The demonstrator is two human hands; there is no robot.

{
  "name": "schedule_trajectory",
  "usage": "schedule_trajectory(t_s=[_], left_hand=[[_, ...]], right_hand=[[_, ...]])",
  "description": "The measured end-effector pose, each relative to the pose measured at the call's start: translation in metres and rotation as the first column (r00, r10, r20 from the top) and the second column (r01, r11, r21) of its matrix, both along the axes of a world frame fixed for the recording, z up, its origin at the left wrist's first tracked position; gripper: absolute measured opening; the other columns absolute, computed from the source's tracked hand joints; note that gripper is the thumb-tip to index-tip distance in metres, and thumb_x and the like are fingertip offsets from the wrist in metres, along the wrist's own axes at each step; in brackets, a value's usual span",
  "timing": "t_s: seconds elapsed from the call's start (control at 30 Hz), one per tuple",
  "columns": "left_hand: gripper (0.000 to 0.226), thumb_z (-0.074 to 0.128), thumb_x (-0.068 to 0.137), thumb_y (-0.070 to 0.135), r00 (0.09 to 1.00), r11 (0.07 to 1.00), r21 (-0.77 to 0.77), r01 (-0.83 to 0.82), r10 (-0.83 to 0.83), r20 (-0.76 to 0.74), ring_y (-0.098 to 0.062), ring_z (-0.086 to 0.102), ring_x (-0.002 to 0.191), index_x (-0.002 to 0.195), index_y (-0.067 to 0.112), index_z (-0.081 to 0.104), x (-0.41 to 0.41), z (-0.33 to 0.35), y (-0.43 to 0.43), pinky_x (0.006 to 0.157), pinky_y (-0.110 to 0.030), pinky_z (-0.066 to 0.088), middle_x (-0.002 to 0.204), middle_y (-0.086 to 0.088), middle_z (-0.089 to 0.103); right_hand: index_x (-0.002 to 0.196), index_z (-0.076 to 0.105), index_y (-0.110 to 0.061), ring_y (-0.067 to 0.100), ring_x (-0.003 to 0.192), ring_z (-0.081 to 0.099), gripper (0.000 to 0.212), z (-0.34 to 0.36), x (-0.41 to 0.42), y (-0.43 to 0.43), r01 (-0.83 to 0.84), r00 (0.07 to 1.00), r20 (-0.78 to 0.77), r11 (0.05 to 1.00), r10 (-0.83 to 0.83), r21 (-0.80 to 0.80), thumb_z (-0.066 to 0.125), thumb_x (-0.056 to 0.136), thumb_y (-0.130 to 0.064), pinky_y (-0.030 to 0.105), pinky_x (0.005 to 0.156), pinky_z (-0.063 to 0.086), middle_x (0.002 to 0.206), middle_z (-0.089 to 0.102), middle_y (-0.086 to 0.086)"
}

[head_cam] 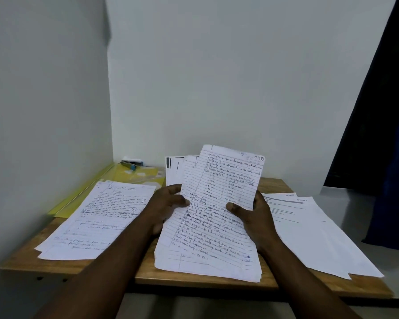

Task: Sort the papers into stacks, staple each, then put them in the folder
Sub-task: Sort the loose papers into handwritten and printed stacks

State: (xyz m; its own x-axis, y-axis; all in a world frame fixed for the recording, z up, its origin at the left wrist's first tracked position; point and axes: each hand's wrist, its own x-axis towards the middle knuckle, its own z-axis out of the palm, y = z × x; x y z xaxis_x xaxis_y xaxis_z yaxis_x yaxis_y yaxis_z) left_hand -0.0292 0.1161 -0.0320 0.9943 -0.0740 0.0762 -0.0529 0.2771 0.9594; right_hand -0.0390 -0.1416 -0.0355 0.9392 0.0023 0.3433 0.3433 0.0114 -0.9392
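Observation:
Both hands hold up a sheaf of lined handwritten papers [214,217] over the middle of the wooden table [200,282]. My left hand [168,203] grips its left edge with the thumb on the front page. My right hand [253,215] grips the right edge, thumb on the page too. A stack of handwritten sheets [101,217] lies flat at the left. At the right lies a stack of printed sheets [309,229]. A yellow folder [129,176] rests at the back left with a blue stapler [131,164] on it.
White walls close in the table at the left and behind. A dark curtain [382,134] hangs at the right. Behind the held sheaf, more printed pages [174,171] show above my left hand.

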Motion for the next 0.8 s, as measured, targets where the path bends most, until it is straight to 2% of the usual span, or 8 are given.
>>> schedule_trajectory(t_s=[0.13, 0.23, 0.3, 0.37, 0.47, 0.57, 0.67, 0.8], left_hand=[[0.012, 0.070, 0.094, -0.005, 0.992, 0.994, 0.054, -0.099, 0.094, 0.083, -0.022, 0.078, 0.087, 0.101, 0.003, 0.075, 0.000, 0.000, -0.007, 0.075, -0.029, 0.060, 0.089, -0.003, 0.082], [0.021, 0.061, 0.101, 0.001, 0.993, 0.983, -0.164, -0.088, 0.099, 0.065, -0.032, 0.076, 0.099, 0.119, 0.007, 0.070, -0.005, 0.005, -0.003, 0.075, -0.041, 0.064, 0.107, -0.010, 0.081], [0.034, 0.059, 0.102, 0.008, 0.998, 0.954, -0.297, -0.034, 0.050, 0.046, -0.042, 0.070, 0.118, 0.136, 0.009, 0.065, -0.006, 0.003, 0.002, 0.096, -0.060, 0.057, 0.130, -0.019, 0.073], [0.042, 0.058, 0.103, 0.010, 0.999, 0.936, -0.351, 0.024, -0.005, 0.054, -0.043, 0.064, 0.128, 0.145, 0.010, 0.058, -0.005, 0.002, 0.006, 0.108, -0.065, 0.048, 0.141, -0.020, 0.066], [0.046, 0.058, 0.105, 0.011, 0.998, 0.945, -0.324, 0.047, -0.030, 0.055, -0.042, 0.060, 0.133, 0.151, 0.009, 0.052, -0.007, 0.002, 0.008, 0.110, -0.065, 0.047, 0.147, -0.020, 0.062], [0.046, 0.054, 0.103, 0.012, 0.997, 0.948, -0.314, 0.043, -0.022, 0.071, -0.041, 0.062, 0.131, 0.149, 0.008, 0.053, -0.009, 0.003, 0.008, 0.105, -0.062, 0.053, 0.145, -0.020, 0.063], [0.045, 0.052, 0.104, 0.008, 0.999, 0.955, -0.297, 0.019, -0.003, 0.054, -0.040, 0.062, 0.131, 0.149, 0.007, 0.054, -0.011, 0.004, 0.006, 0.104, -0.059, 0.054, 0.147, -0.022, 0.061], [0.047, 0.060, 0.101, 0.008, 0.997, 0.945, -0.325, -0.042, 0.058, 0.042, -0.043, 0.058, 0.136, 0.147, 0.004, 0.056, -0.010, 0.010, 0.024, 0.114, -0.066, 0.043, 0.146, -0.023, 0.061]], right_hand=[[0.126, 0.066, -0.019, 0.015, 0.106, 0.076, 0.044, 0.002, -0.002, 0.001, -0.013, 1.000, -0.018, 0.997, 0.015, 0.076, 0.082, 0.086, -0.024, 0.032, 0.084, 0.062, 0.119, 0.078, -0.002], [0.122, 0.068, -0.020, 0.013, 0.102, 0.076, 0.034, 0.007, -0.004, 0.003, 0.000, 0.997, -0.082, 0.989, 0.012, 0.147, 0.056, 0.103, -0.045, 0.031, 0.084, 0.060, 0.111, 0.080, -0.007], [0.117, 0.066, -0.018, 0.014, 0.096, 0.075, 0.027, 0.008, -0.002, 0.001, 0.010, 0.994, -0.113, 0.985, 0.010, 0.174, 0.054, 0.107, -0.040, 0.024, 0.070, 0.059, 0.102, 0.080, -0.008], [0.127, 0.061, -0.022, 0.020, 0.099, 0.075, 0.026, 0.009, 0.000, 0.002, 0.013, 0.992, -0.125, 0.989, 0.006, 0.149, 0.067, 0.102, -0.027, 0.031, 0.070, 0.061, 0.110, 0.078, -0.001], [0.147, 0.046, -0.037, 0.026, 0.111, 0.073, 0.066, 0.006, 0.003, 0.000, 0.011, 0.988, -0.155, 0.989, 0.012, 0.145, 0.078, 0.093, -0.018, 0.051, 0.093, 0.060, 0.123, 0.073, -0.002], [0.139, 0.060, -0.020, 0.036, 0.114, 0.073, 0.046, 0.009, -0.003, 0.000, -0.121, 0.968, -0.198, 0.978, 0.154, 0.169, 0.072, 0.097, -0.009, 0.059, 0.096, 0.058, 0.127, 0.074, 0.012], [0.129, 0.069, -0.004, 0.042, 0.112, 0.073, 0.031, 0.011, -0.012, 0.001, -0.249, 0.921, -0.248, 0.943, 0.301, 0.219, 0.060, 0.100, -0.003, 0.054, 0.090, 0.062, 0.123, 0.074, 0.022], [0.132, 0.068, -0.007, 0.043, 0.116, 0.071, 0.048, 0.004, -0.004, -0.001, -0.182, 0.953, -0.201, 0.959, 0.226, 0.217, 0.082, 0.086, -0.011, 0.068, 0.103, 0.052, 0.127, 0.073, 0.020]])
